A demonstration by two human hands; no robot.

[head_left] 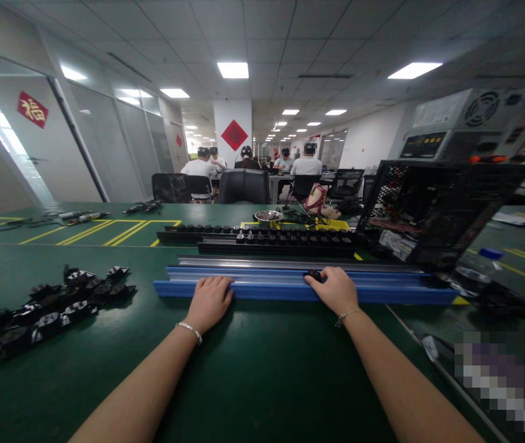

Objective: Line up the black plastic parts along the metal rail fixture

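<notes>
A long blue rail (266, 290) with a channel along its length lies crosswise before me on the green table. My left hand (210, 299) is closed over the front wall of the rail near its left end, fingertips curled inside the channel. Right of the middle, my right hand (340, 289) holds a small black part (312, 275) between thumb and fingers, down in the channel. The fingers partly hide this part. Several loose black socket-like parts (50, 320) are heaped on the table to the left.
Behind the blue rail are black rails (276, 247) carrying rows of black parts, and a metal dish (268, 216). An open computer case (437, 209) stands at the right, near a blue-capped clear container (474, 271). Cables lie at the far left. People sit at tables beyond.
</notes>
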